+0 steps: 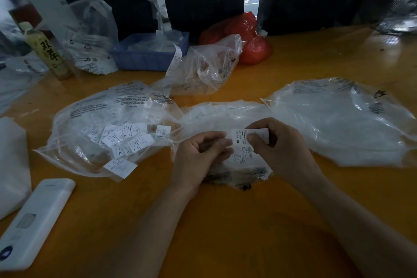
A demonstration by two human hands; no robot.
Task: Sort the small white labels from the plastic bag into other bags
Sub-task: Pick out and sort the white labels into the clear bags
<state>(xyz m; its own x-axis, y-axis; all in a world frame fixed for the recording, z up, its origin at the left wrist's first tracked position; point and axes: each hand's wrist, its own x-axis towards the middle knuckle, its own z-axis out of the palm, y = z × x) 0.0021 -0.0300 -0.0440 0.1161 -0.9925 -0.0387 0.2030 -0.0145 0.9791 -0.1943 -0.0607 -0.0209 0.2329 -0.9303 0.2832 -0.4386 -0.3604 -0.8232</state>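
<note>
Between the two hands, over a flattened clear bag [228,115], a strip of white labels [242,144] marked XL is pinched by the curled fingers of the right hand [275,142]; its lower edge is met by the loosely curled left hand [200,151], though a firm grip there cannot be confirmed. Just left of the left hand, loose labels are heaped inside the source bag [108,128]. A misread size, or a strip slipped into the wrong bag [343,119] right of the right hand, is the likely fault. Bare orange table [225,221] is left nearest the wrists; a white remote [36,221] lies well left.
</note>
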